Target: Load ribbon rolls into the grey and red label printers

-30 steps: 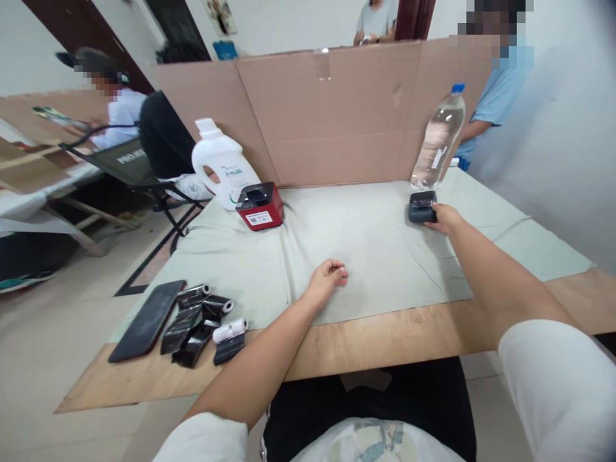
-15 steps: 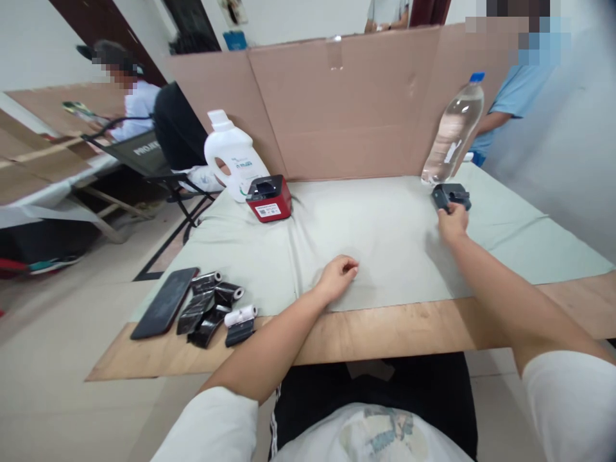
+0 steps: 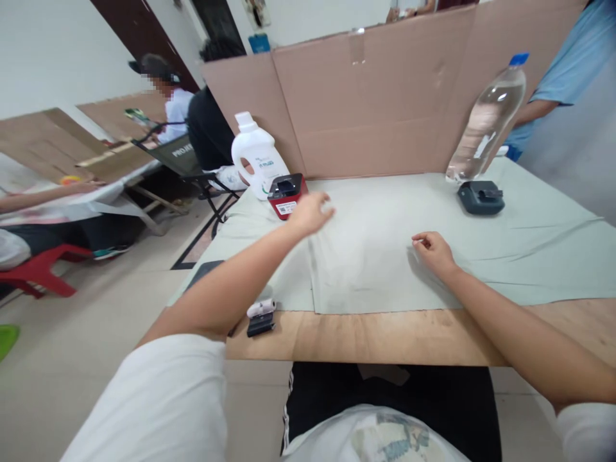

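My left hand (image 3: 312,214) is raised at the right side of a red and black box-shaped device (image 3: 287,196) with a white label. Its fingers are bent but apart, holding nothing; whether they touch the device I cannot tell. My right hand (image 3: 433,251) hovers low over the pale cloth (image 3: 370,256), fingers curled in and nothing visible in them. Beyond it, to the right, a dark box-shaped device (image 3: 481,197) stands on the cloth, apart from the hand. A small white roll (image 3: 261,308) and a black piece (image 3: 260,325) lie near the front edge.
A white jug (image 3: 257,154) stands behind the red device. At back right a clear bottle with a blue cap (image 3: 491,125) stands before a cardboard screen (image 3: 375,115). My left forearm partly hides a dark flat slab (image 3: 202,273). Other people are beyond the table.
My right hand has let go of the dark device and drawn back toward me. My left hand has moved forward and left to the red device. The view has shifted left.
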`<action>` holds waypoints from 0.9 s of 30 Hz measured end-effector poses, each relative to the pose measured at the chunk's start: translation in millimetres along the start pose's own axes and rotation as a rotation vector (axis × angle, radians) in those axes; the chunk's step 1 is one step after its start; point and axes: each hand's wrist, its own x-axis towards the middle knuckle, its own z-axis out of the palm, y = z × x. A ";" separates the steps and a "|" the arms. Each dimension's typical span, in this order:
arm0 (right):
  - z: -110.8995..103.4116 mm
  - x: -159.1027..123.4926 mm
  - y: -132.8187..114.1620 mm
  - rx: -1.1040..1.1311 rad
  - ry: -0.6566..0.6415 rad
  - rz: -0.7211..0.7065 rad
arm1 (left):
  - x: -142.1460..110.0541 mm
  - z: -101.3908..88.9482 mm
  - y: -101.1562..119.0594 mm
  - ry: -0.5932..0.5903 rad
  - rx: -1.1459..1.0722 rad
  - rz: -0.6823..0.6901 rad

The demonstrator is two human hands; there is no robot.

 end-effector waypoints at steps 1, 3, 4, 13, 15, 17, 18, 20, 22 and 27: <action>0.7 -0.2 -0.1 -0.001 0.000 -0.001 | 22.2 -16.2 -14.4 0.114 0.090 -0.033; 1.9 -0.8 0.0 -0.003 -0.001 -0.005 | 58.6 -40.7 -43.9 0.231 0.193 -0.100; 2.4 -1.2 0.2 -0.003 -0.002 -0.008 | 72.5 -48.1 -57.9 0.229 0.215 -0.143; 3.1 -2.7 0.2 0.017 -0.030 -0.025 | 113.9 -30.5 -109.5 0.013 0.262 -0.526; 3.0 -3.1 -0.3 0.014 -0.043 -0.026 | 113.9 -22.4 -109.8 0.054 0.275 -0.579; 2.9 -3.3 -0.9 0.007 -0.049 -0.031 | 112.5 -14.5 -110.1 0.064 0.276 -0.611; 3.0 -3.4 -1.2 0.002 -0.050 -0.033 | 111.2 -10.6 -110.2 0.056 0.263 -0.623; 3.0 -3.2 -2.1 -0.010 -0.056 -0.031 | 107.9 -3.7 -109.8 0.047 0.224 -0.642; 2.9 -2.9 -3.5 -0.022 -0.069 -0.025 | 104.2 1.3 -107.3 0.081 0.203 -0.644; 2.6 -2.5 -6.7 -0.048 -0.083 -0.021 | 97.7 1.2 -81.6 0.166 0.193 -0.652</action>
